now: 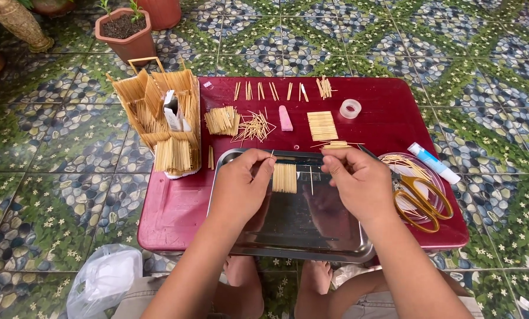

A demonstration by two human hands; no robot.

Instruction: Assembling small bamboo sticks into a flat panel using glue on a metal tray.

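Observation:
My left hand (241, 183) and my right hand (359, 180) hover over a shiny metal tray (312, 236) on a dark red low table (176, 207). Between the hands lies a small flat panel of toothpicks (284, 178) set side by side on the tray. The left hand pinches one thin toothpick (271, 155) near the panel's top left corner. Fingertips of the right hand are pinched together at the panel's upper right; I cannot tell what they hold.
A toothpick model house (161, 121) stands at the table's left. Loose toothpicks (254, 126), a finished toothpick panel (322, 125), a pink eraser-like block (285, 118), a tape roll (350, 108), yellow scissors (421, 198) on a plate, a glue tube (434, 163). Flower pot (126, 32) beyond.

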